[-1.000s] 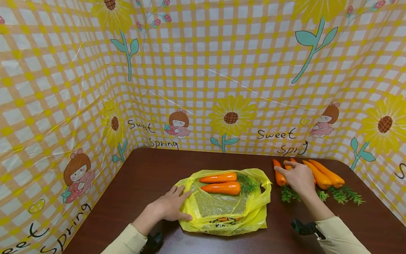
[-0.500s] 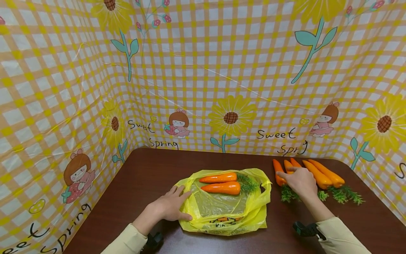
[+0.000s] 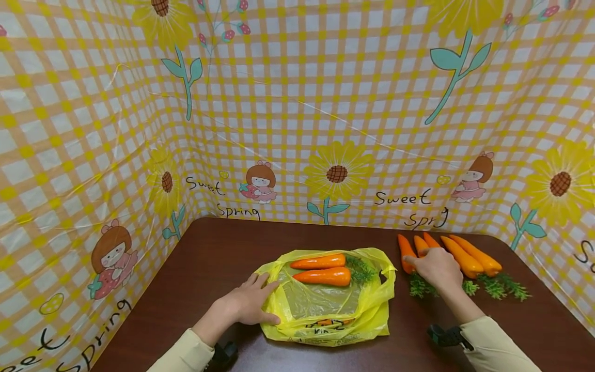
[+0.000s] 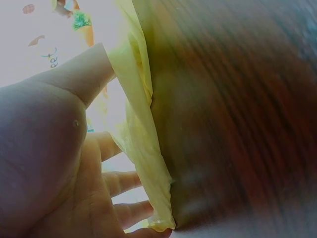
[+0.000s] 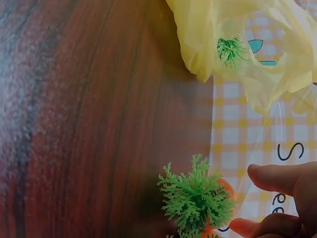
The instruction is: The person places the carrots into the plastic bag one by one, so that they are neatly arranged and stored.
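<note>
A yellow plastic bag (image 3: pixel 321 305) lies on the table with its mouth spread. Two orange toy carrots, the nearer one (image 3: pixel 325 277) among them, lie in its mouth, green tops pointing right. My left hand (image 3: pixel 246 302) rests on the bag's left edge, fingers spread. To the right, several carrots lie in a row, from a red-orange one (image 3: pixel 405 250) to lighter orange ones (image 3: pixel 479 256). My right hand (image 3: pixel 439 268) is over the left part of this row, hiding part of it. In the right wrist view its thumb and a finger (image 5: pixel 275 178) stand apart beside a carrot's leafy top (image 5: pixel 198 198).
The dark brown wooden table (image 3: pixel 218 243) carries everything. A checked cloth with sunflowers (image 3: pixel 279 129) rises behind it and along both sides. Between the bag and the carrot row lies a strip of bare wood. A bag handle loop (image 5: pixel 262 74) stands up in the right wrist view.
My right hand has come down slightly toward me over the left carrots, uncovering more of their tips. The left hand and the bag stay where they were.
</note>
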A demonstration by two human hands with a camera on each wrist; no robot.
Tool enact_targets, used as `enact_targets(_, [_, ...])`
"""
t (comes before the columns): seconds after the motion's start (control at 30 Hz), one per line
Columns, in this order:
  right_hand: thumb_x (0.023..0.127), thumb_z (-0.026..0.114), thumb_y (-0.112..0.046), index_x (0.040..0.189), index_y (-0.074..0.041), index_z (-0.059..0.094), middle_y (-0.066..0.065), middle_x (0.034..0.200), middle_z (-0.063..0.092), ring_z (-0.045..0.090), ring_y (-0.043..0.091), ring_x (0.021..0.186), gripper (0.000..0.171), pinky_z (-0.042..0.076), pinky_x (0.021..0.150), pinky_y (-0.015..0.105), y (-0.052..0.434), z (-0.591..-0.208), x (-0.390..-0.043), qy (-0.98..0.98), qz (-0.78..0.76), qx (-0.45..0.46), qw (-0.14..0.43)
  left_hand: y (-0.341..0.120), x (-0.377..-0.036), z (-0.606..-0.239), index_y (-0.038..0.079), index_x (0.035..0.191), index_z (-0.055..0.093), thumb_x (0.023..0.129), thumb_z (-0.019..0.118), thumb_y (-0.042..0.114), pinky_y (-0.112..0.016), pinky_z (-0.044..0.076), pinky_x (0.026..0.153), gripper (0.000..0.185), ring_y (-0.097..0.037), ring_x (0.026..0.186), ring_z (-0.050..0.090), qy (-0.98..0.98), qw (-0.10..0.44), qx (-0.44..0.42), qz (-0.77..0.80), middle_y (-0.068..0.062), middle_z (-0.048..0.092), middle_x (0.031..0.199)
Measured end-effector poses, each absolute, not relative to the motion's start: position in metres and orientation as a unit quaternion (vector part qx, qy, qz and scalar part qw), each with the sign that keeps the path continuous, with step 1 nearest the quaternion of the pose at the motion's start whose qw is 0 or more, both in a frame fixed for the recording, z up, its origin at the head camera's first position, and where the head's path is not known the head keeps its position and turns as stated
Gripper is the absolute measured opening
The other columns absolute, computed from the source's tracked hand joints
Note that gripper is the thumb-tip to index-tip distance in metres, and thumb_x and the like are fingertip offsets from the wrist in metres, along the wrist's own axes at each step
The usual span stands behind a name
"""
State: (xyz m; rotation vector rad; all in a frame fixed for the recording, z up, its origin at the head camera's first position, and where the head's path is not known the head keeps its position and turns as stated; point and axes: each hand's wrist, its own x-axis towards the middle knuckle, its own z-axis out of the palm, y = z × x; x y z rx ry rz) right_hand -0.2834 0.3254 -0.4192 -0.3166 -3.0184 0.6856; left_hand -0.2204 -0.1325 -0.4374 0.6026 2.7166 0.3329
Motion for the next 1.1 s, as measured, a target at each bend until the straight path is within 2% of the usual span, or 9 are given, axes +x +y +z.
enact_targets(0.07, [0.090,0.067,-0.057,0.124,0.004,0.066,0.023,0.091,0.068,0.059,0.029,0.067,0.070,0.043,0.052,0.036,0.3248,-0.4201,-0.2828,-0.970,0.221,-0.098,0.014,-0.1327,-0.2205,-0.4378,0.020,0.159,0.034,0.089,0.069,0.059,-0.063,0.036,0.111,0.087,-0.044,0.152,0.019,0.955,0.170,0.212,0.118,-0.015,0.019,0.167])
enact_targets(0.17, [0.090,0.068,-0.054,0.098,-0.001,0.072,0.007,0.063,0.054,0.052,0.024,0.058,0.053,0.038,0.050,0.033,0.3233,-0.4206,-0.2824,-0.969,0.226,-0.098,0.013,-0.1327,-0.2212,-0.4374,0.020,0.159,0.034,0.090,0.068,0.058,-0.063,0.035,0.111,0.086,-0.044,0.153,0.018,0.955,0.173,0.212,0.118,-0.015,0.018,0.167])
enact_targets(0.3, [0.090,0.069,-0.052,0.071,-0.008,0.066,-0.001,0.053,0.041,0.046,0.021,0.052,0.048,0.034,0.049,0.031,0.3219,-0.4212,-0.2829,-0.970,0.222,-0.097,0.014,-0.1330,-0.2211,-0.4370,0.020,0.160,0.032,0.091,0.067,0.058,-0.063,0.034,0.112,0.086,-0.044,0.153,0.017,0.954,0.176,0.211,0.116,-0.015,0.017,0.168])
enact_targets(0.43, [0.091,0.070,-0.051,0.059,-0.016,0.055,-0.003,0.052,0.036,0.043,0.019,0.050,0.049,0.032,0.048,0.031,0.3207,-0.4237,-0.2826,-0.973,0.210,-0.094,0.009,-0.1333,-0.2201,-0.4372,0.020,0.159,0.034,0.089,0.069,0.059,-0.063,0.035,0.112,0.087,-0.044,0.153,0.019,0.955,0.172,0.210,0.121,-0.015,0.019,0.167])
enact_targets(1.1, [0.090,0.069,-0.047,0.057,-0.017,0.049,-0.001,0.055,0.037,0.043,0.020,0.052,0.049,0.035,0.050,0.033,0.3189,-0.4170,-0.2852,-0.982,0.163,-0.088,-0.045,-0.1337,-0.2186,-0.4400,0.020,0.159,0.035,0.088,0.069,0.060,-0.063,0.037,0.110,0.088,-0.043,0.152,0.020,0.957,0.161,0.213,0.116,-0.015,0.020,0.167])
